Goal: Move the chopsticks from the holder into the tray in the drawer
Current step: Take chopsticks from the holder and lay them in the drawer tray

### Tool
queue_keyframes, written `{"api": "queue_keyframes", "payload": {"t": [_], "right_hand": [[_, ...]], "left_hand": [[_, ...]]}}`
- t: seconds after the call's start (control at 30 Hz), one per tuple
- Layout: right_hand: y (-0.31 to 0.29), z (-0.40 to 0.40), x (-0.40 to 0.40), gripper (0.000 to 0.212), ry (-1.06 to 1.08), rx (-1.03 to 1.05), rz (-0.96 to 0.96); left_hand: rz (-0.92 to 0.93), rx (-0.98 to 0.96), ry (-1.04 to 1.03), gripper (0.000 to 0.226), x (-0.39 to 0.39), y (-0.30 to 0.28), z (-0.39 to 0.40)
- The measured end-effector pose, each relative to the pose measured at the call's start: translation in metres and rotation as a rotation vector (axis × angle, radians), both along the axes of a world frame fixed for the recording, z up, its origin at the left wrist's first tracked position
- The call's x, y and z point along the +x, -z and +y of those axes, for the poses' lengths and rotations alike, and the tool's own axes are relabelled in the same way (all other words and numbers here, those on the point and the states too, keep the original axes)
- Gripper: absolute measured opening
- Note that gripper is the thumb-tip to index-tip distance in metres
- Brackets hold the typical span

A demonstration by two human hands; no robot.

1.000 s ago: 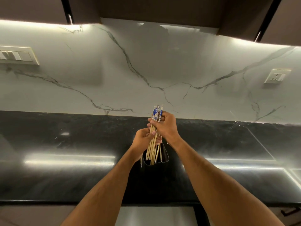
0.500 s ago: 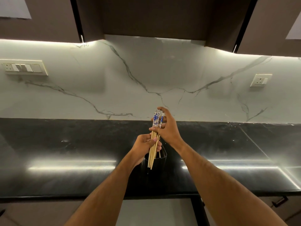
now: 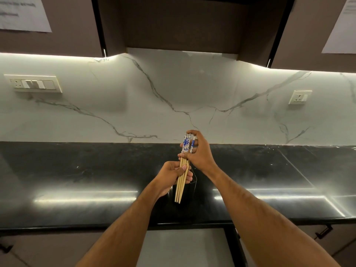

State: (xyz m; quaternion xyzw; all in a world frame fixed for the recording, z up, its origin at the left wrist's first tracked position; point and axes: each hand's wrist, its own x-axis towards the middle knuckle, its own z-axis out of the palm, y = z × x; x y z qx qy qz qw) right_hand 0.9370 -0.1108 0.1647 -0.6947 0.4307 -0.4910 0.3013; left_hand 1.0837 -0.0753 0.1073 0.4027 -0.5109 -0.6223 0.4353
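A bundle of several wooden chopsticks [image 3: 180,186] with blue-and-white patterned tops is held upright above the black counter. My right hand [image 3: 200,155] grips the bundle near its patterned tops. My left hand [image 3: 171,176] is closed around the plain wooden shafts lower down. The bundle's tips hang in front of a dark holder [image 3: 189,191], which stands on the counter behind my left hand and is mostly hidden. No drawer tray is in view.
The glossy black counter [image 3: 77,180] runs the full width, backed by a white marble wall [image 3: 173,93] with a switch plate [image 3: 32,84] at left and a socket [image 3: 300,97] at right. Dark cabinets [image 3: 173,22] hang overhead. A pale cabinet front [image 3: 183,247] lies below the counter edge.
Both hands have lifted the chopstick bundle up so its tips now hang out of the holder. The camera has tilted upward, showing more of the cabinets.
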Motion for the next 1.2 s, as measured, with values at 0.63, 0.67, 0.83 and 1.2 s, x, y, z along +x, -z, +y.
{"api": "queue_keyframes", "payload": {"t": [0.63, 0.67, 0.83, 1.2], "right_hand": [[-0.003, 0.035, 0.001, 0.073, 0.003, 0.06, 0.024], [-0.004, 0.036, 0.001, 0.07, 0.001, 0.068, 0.025], [-0.005, 0.044, 0.002, 0.072, -0.024, 0.096, 0.019], [0.001, 0.057, 0.004, 0.031, 0.022, 0.204, -0.147]], "left_hand": [[-0.045, -0.027, 0.044, 0.024, 0.008, 0.0, 0.026], [-0.052, -0.029, 0.048, 0.024, 0.008, 0.0, 0.027], [-0.068, -0.021, 0.065, 0.023, 0.009, 0.0, 0.034], [-0.092, 0.043, 0.182, 0.023, 0.011, -0.003, 0.05]]}}
